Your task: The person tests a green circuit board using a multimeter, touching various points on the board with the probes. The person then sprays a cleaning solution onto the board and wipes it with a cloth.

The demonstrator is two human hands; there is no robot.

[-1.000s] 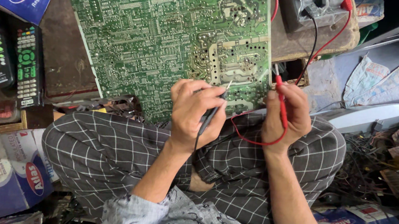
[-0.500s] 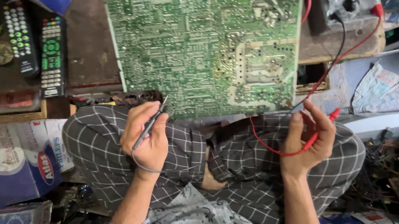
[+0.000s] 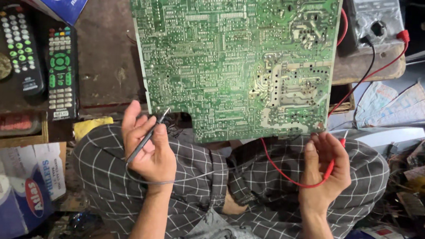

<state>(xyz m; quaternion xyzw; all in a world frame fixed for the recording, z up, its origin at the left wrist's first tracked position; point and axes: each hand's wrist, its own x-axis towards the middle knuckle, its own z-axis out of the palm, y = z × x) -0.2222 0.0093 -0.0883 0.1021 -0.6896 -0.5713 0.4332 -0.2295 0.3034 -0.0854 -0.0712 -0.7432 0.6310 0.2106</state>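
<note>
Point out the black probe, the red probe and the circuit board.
black probe [image 3: 144,140], head view, mid shaft.
red probe [image 3: 329,167], head view, handle by the palm.
circuit board [image 3: 229,48], head view, green solder side.

A second ago both hands press their probes against the lower edge of the green circuit board [image 3: 234,59]. Now the left hand [image 3: 150,147] is off the board, resting over the left knee with the black probe [image 3: 144,138] tilted, its tip just beside the board's corner. The right hand [image 3: 324,169] is likewise drawn back below the board's right corner, the red probe [image 3: 332,159] clear of the board.
</note>
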